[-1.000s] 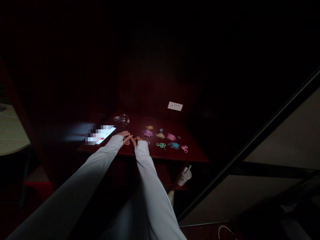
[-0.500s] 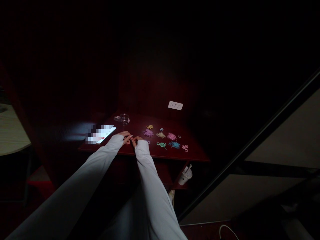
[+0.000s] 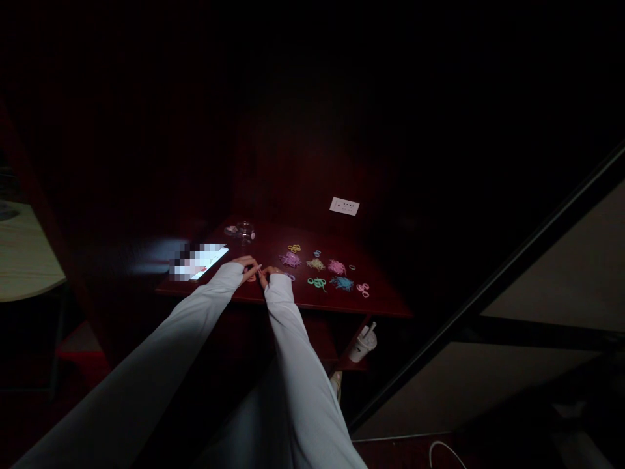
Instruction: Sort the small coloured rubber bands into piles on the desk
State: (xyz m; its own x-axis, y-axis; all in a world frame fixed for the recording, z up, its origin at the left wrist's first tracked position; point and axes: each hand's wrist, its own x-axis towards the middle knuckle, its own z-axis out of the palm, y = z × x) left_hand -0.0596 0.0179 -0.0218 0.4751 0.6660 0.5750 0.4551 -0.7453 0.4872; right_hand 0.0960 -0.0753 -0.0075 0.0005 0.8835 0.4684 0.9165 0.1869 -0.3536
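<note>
At the front edge of a dark red, wood-like desk (image 3: 383,296), the left hand (image 3: 248,264) and right hand (image 3: 269,274) meet fingertip to fingertip, much as half a second earlier. The fingers of each are bent and drawn close; a tiny pinkish sliver shows between the tips, but whether they are clamped on a band or only touching cannot be told. Coral-orange, ring-shaped bands (image 3: 251,278) lie on the desk just below the left fingers, and a pale purple ring (image 3: 291,277) lies beside the right cuff. The main change is a slight shift of the view. The green ring-shaped bands (image 3: 319,284) and the pile of thin blue strands (image 3: 342,284), farther right, show no visible change, suggesting that the work remains fine fingertip handling in one spot.
</note>
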